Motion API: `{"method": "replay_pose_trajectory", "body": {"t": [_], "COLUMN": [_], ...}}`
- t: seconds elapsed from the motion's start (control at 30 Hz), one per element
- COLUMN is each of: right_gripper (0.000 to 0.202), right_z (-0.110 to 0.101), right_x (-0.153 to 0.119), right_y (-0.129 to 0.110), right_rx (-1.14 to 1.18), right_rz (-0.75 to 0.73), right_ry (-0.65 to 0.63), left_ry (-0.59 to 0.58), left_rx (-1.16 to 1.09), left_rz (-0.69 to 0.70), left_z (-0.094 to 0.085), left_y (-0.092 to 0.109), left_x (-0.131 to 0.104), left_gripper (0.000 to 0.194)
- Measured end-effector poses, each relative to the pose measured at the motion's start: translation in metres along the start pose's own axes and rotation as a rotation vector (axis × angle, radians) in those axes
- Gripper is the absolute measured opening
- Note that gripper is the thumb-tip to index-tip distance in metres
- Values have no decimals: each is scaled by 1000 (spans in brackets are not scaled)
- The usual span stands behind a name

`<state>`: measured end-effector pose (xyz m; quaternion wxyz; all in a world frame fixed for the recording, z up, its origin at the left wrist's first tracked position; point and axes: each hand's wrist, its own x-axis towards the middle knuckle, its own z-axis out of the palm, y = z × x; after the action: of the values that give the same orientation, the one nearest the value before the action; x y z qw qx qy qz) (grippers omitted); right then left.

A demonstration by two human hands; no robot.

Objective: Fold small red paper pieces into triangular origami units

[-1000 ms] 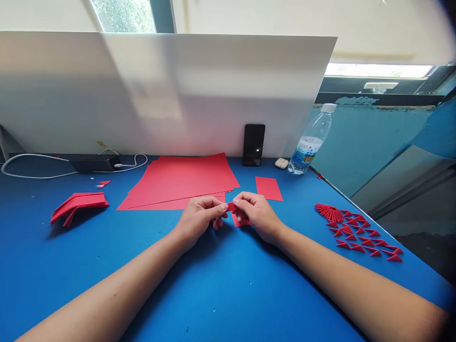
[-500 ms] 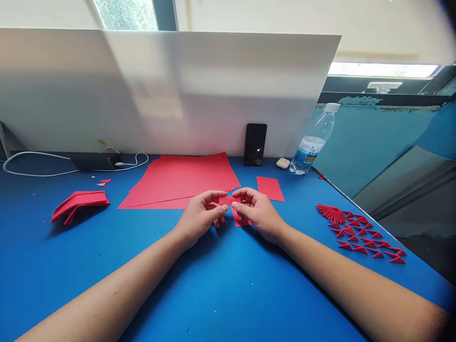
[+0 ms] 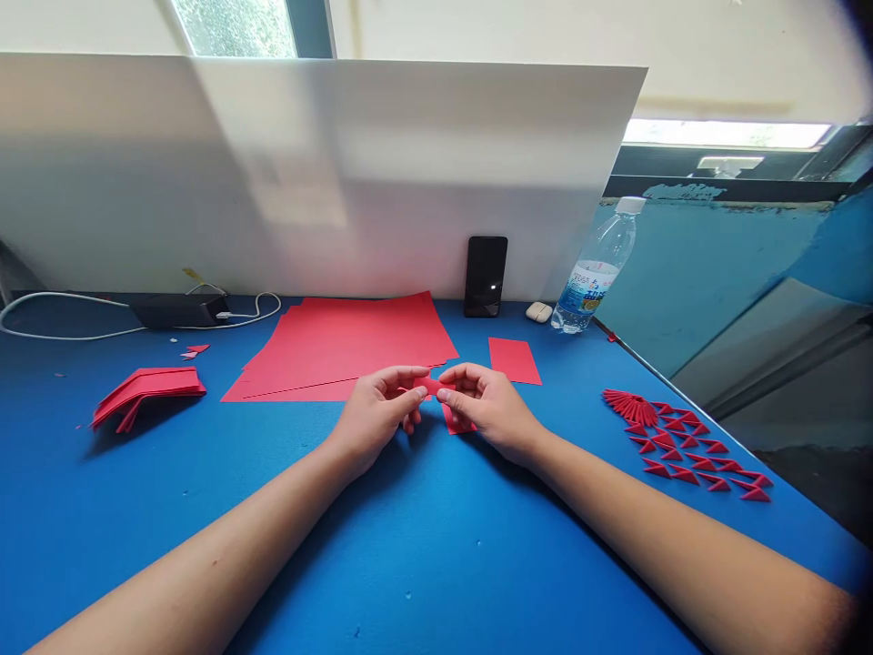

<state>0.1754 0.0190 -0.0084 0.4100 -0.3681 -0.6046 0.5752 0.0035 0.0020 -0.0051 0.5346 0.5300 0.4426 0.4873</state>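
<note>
Between my two hands a small folded piece of red paper [image 3: 432, 387] is held above the blue table. My left hand [image 3: 378, 409] pinches its left end between thumb and fingers. At the other end, my right hand [image 3: 487, 405] grips it the same way, thumb in front. Below, partly covered by my right hand, a small red paper rectangle [image 3: 458, 422] lies on the table. Large red paper sheets [image 3: 355, 337] are stacked just behind my hands. Another red rectangle [image 3: 515, 361] lies behind my right hand.
Folded red strips [image 3: 146, 391] sit at left, near a black power adapter [image 3: 181, 311] with a white cable. A phone [image 3: 486, 277], a white earbud case [image 3: 538, 312] and a water bottle [image 3: 593, 268] stand along the back. Several folded red triangles [image 3: 688, 446] lie at right.
The fingertips and thumbs of both hands have closed in on the red paper piece, which now looks narrower. The view has shifted slightly; other things stay in place.
</note>
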Motion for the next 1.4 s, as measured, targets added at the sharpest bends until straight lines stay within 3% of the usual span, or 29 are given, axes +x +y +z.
{"method": "replay_pose_trajectory", "body": {"t": [0.37,0.6,0.9,1.03,1.2,1.4], "right_gripper": [25,29,28,21,14,23], "right_z": [0,-1,0,1,4,2], "right_x": [-1,-1,-2,-3,-5,-5], "right_y": [-3,-2,-2,-2,-2,2], "right_rx": [-12,-134,-65,-139,-265,-384], "right_rz": [1,-94,-34,-80,-140,-217], "right_ry": [22,5,-13,-35,-35,-53], "left_ry": [-5,35,38,7,20,6], "left_rx": [1,-56,-19,30,-71,-95], "left_rz": [13,-7,-7,-3,-7,-12], "left_z": [0,0,0,-1,-2,-2], "left_y": [-2,-2,-1,-1,-2,-4], "left_x": [1,2,2,1,2,3], "left_gripper": [29,29,26,32,40,41]}}
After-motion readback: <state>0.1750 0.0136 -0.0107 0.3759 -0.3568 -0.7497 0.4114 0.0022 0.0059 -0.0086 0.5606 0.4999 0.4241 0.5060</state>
